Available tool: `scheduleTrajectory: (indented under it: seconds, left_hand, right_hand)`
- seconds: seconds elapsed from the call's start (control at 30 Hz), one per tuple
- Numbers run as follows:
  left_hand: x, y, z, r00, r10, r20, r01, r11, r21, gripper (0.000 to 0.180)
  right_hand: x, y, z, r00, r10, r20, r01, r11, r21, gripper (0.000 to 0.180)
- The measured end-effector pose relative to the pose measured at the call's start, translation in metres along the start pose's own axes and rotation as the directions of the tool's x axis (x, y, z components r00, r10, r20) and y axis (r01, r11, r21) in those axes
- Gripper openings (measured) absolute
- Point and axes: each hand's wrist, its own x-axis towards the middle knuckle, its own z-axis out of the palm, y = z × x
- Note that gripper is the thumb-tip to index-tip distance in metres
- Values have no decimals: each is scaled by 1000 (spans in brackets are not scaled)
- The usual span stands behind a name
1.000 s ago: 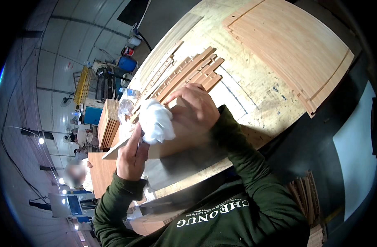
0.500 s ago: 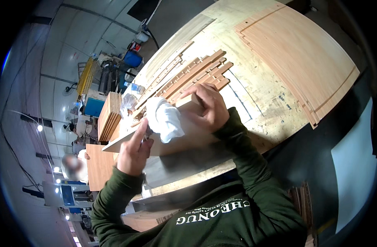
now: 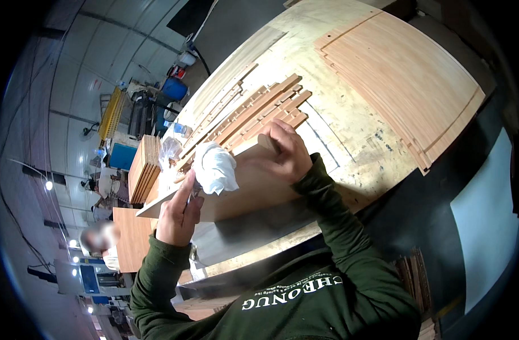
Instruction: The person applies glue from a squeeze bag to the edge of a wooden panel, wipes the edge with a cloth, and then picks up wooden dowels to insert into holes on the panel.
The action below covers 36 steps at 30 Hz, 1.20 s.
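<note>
A pale wooden board [image 3: 259, 184] stands tilted on edge in front of me, over the near side of the workbench. My right hand [image 3: 290, 153] is closed round its right end, thumb on the near face and fingers over the top. At the board's left part, my left hand [image 3: 177, 218] grips a bunched white cloth [image 3: 216, 167]. Its index finger stretches up along the cloth and the thumb lies below. Something small and shiny shows between those fingers, too hidden to name. The cloth sits against the board's upper edge.
Several narrow wooden strips with pegs [image 3: 259, 105] lie behind the board on the workbench [image 3: 355, 102]. A large grooved panel [image 3: 406, 79] rests at far right. Stacked boards [image 3: 145, 170] and a clear plastic bag [image 3: 170, 150] are at left. Another person stands far left.
The white cloth and my left hand have shifted slightly left, and the cloth's folds look different. My right hand keeps its grip on the board. The whole view has moved a little.
</note>
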Motion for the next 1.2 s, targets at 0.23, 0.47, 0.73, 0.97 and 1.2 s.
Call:
scheduleTrajectory:
  seconds: [0.23, 0.47, 0.73, 0.97, 1.2]
  left_hand:
    - [-9, 11, 2, 977, -212, 21, 211, 952, -223, 49]
    - [-15, -3, -28, 950, -311, -6, 237, 739, -631, 52]
    - [-43, -23, -54, 950, -202, -240, 109, 930, -352, 52]
    - [-48, -45, -32, 987, -158, -6, 154, 967, -203, 58]
    - [-102, -77, -101, 860, -364, -357, 213, 893, -397, 50]
  right_hand:
    - [-12, -1, -14, 990, 81, 113, -58, 979, -196, 56]
    - [55, -73, 15, 742, 203, 639, 446, 561, -697, 34]
    - [57, -75, -15, 792, 241, 561, 316, 625, -714, 36]
    - [65, -74, -8, 764, 223, 606, 360, 632, -686, 37]
    - [62, -108, 28, 748, 250, 615, 488, 422, -764, 38]
